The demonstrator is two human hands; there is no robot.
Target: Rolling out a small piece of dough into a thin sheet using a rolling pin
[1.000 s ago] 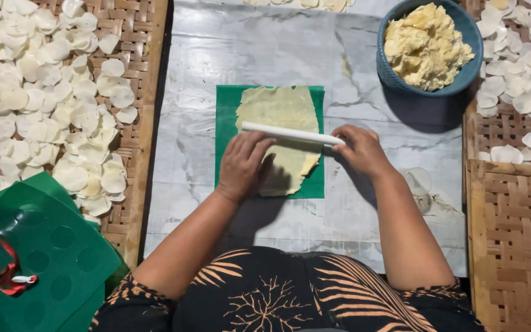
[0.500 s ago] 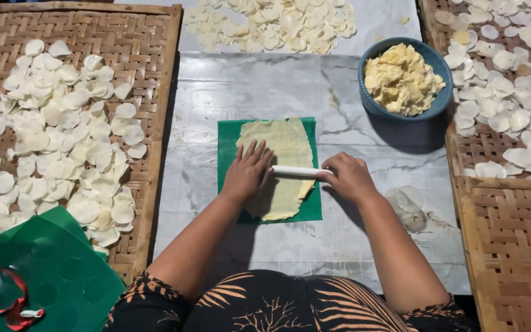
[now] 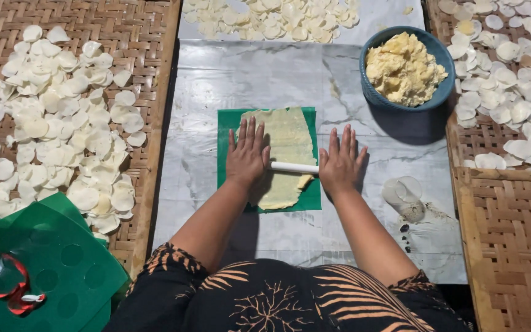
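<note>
A thin sheet of pale yellow dough [image 3: 287, 138] lies on a green plastic mat [image 3: 225, 132] on the grey marble-patterned board [image 3: 216, 86]. A white rolling pin [image 3: 293, 167] rests across the dough. My left hand [image 3: 247, 154] presses flat on the pin's left end, fingers spread. My right hand [image 3: 340, 161] presses flat on its right end, fingers also spread. A blue bowl [image 3: 373, 98] heaped with yellow dough stands at the upper right of the board.
Woven bamboo trays [image 3: 149, 74] on the left and right [image 3: 505, 233] hold several thin white dough discs [image 3: 56, 117]. More discs [image 3: 271, 15] lie at the board's far end. A clear round cutter [image 3: 404, 195] lies right of my right hand. Green plastic sheets [image 3: 50, 264] with a red ribbon lie lower left.
Both hands have rolled the pin toward me down the dough, then a little forward again, and the fingers have flattened and spread. The camera view has shifted, showing more of the far end.
</note>
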